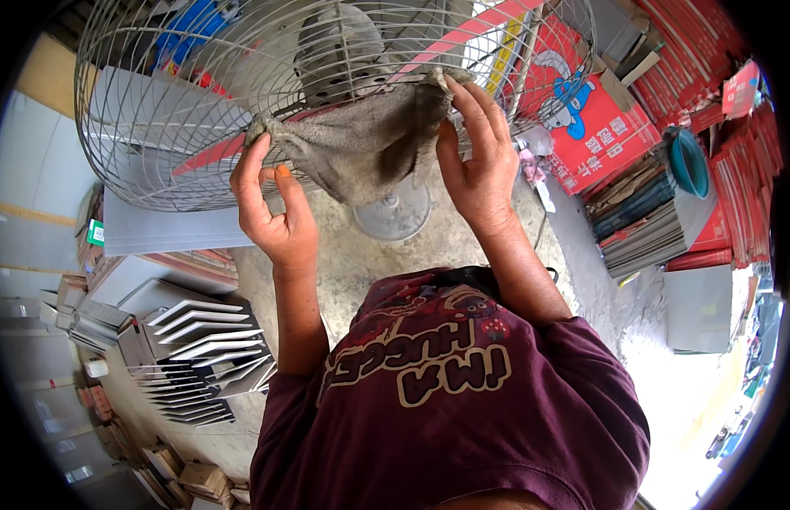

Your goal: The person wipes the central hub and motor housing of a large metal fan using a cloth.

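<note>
A worn grey cloth [361, 151], darkly stained, stretches between my two hands and sags in the middle. My left hand [278, 223] has hold of its left corner at the fingertips, with an orange patch showing on one finger. At the right corner, my right hand [482, 157] grips the bunched edge between thumb and fingers. Right behind the cloth stands a large fan with a wire cage [148, 140]. Its dusty grey motor housing [337, 47] and red blade [476, 32] show through the wires. Whether the cloth touches the cage, I cannot tell. The round fan base [395, 217] is partly hidden below the cloth.
Stacked grey-white boards [204, 340] stand fanned out at the left. To the right are a red printed carton [595, 127], piles of red flattened cardboard [693, 51], a teal basin [689, 163] and a pale box [699, 308]. Concrete floor [327, 246] lies below the fan.
</note>
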`<state>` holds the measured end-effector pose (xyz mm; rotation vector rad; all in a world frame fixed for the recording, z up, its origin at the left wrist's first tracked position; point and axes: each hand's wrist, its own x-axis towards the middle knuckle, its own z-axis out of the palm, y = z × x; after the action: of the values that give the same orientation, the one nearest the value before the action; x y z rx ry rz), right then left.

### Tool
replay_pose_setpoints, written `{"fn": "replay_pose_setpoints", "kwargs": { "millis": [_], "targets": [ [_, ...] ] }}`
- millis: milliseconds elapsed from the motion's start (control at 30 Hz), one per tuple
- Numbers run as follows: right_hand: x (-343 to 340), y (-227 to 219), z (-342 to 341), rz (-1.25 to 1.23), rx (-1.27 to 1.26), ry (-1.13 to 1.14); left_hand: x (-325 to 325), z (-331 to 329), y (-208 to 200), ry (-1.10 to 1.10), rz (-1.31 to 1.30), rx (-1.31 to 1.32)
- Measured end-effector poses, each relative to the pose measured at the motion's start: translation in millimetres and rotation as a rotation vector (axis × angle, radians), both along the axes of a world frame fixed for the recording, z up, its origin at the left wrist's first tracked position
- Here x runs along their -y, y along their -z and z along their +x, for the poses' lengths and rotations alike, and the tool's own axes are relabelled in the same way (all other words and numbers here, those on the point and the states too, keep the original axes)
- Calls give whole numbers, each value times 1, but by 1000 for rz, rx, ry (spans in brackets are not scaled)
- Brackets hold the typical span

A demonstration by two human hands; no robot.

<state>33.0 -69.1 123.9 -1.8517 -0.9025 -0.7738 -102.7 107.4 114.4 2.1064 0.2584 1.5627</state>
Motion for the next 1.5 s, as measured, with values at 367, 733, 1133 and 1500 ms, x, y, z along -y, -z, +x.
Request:
{"fn": "replay_pose_setpoints", "kwargs": {
  "millis": [367, 733, 1133, 1500],
  "targets": [
    [-8, 2, 7, 184, -80, -18, 11, -3, -5, 178, -396, 134],
    [2, -9, 14, 309, -284, -176, -4, -19, -9, 364, -699, 189],
    [28, -7, 23, 499, -500, -274, -17, -39, -18, -191, -121, -171],
    [42, -4, 35, 549, -670, -312, -35, -49, -23, -301, -45, -107]
  ]
}}
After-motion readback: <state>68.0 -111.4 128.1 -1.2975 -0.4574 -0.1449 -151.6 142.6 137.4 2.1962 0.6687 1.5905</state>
